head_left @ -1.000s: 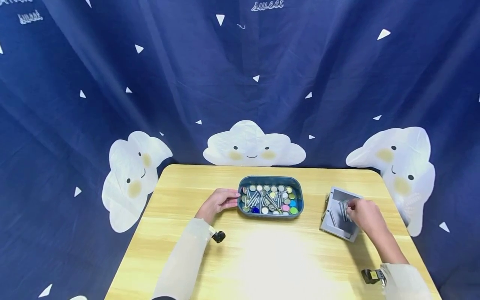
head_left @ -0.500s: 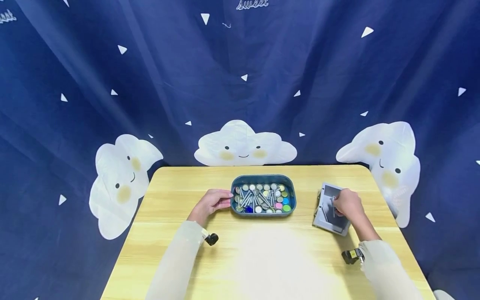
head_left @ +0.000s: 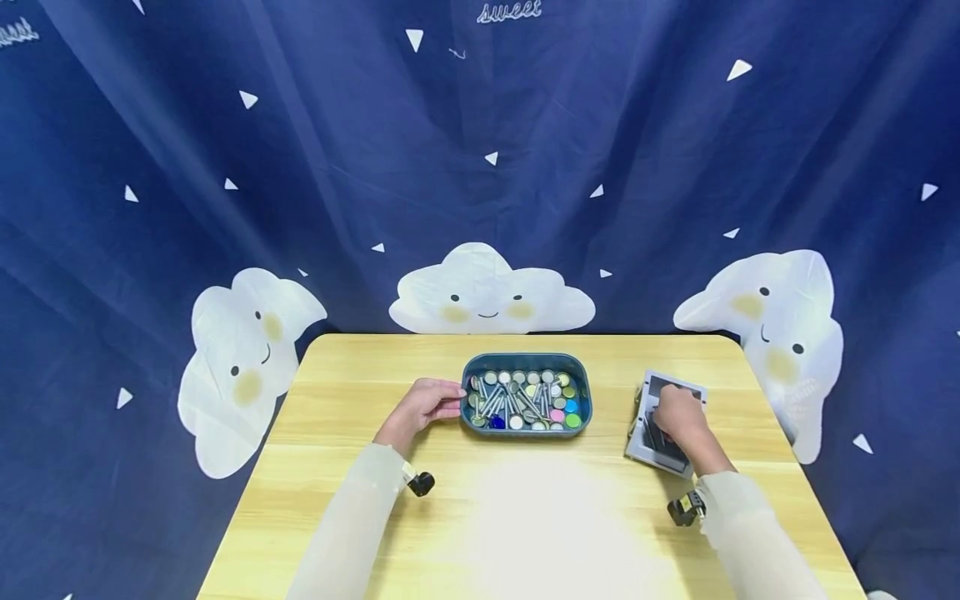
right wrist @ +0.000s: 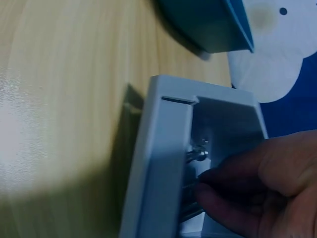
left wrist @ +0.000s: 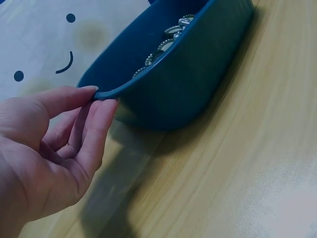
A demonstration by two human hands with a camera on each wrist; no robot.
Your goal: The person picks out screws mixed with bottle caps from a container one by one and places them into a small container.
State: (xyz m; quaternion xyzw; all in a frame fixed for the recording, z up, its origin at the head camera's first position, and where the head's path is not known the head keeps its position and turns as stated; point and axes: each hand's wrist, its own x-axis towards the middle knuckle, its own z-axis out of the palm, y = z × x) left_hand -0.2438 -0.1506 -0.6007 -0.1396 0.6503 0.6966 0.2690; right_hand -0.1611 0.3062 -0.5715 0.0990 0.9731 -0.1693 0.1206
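In the head view my left hand (head_left: 423, 408) pinches the left rim of a dark teal oblong tub (head_left: 525, 432). The left wrist view has the thumb above the tub's rim (left wrist: 111, 93) and fingers below it. The tub contains bottle caps (head_left: 572, 421) of several colours and metal bolts (head_left: 495, 402). My right hand (head_left: 678, 412) reaches down into a grey box (head_left: 637, 454) at the right. Thumb and forefinger are nearly together beside bolts (right wrist: 198, 153) in the box, apparently pinching one; the fingertips partly hide it.
The light wooden table (head_left: 375, 358) has a bright glare patch at its front middle. Between tub and grey box lies a strip of bare tabletop. A blue curtain (head_left: 480, 192) with white clouds hangs behind the table's far edge.
My right hand has moved lower and deeper into the grey box, and the bolts seen at its fingers are now mostly hidden. The left hand keeps its hold; the head view has shifted slightly.
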